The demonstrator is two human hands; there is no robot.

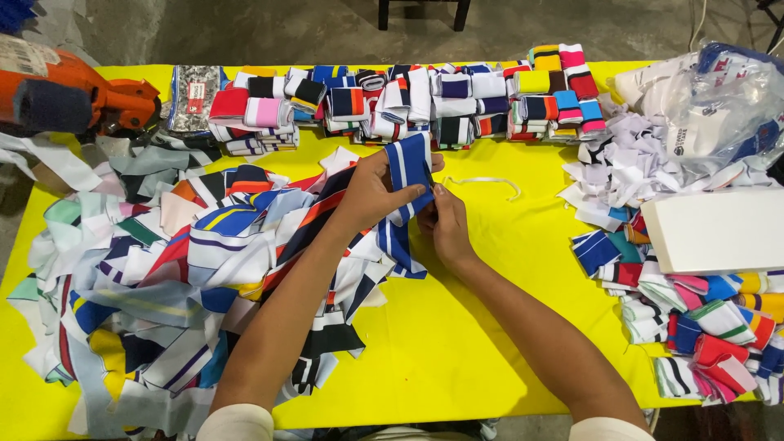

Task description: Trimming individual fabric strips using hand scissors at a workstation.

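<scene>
A yellow bench (pixel 490 269) stands on a grey concrete floor. Head view: both hands meet over the middle of the bench, clamped on a blue and white striped band (pixel 406 175). The left hand (pixel 371 192) grips its upper part; the right hand (pixel 447 224) pinches its edge. A heap of loose strips (pixel 188 269) lies left, folded bands in a row (pixel 408 98) behind, a white box (pixel 719 231) right.
</scene>
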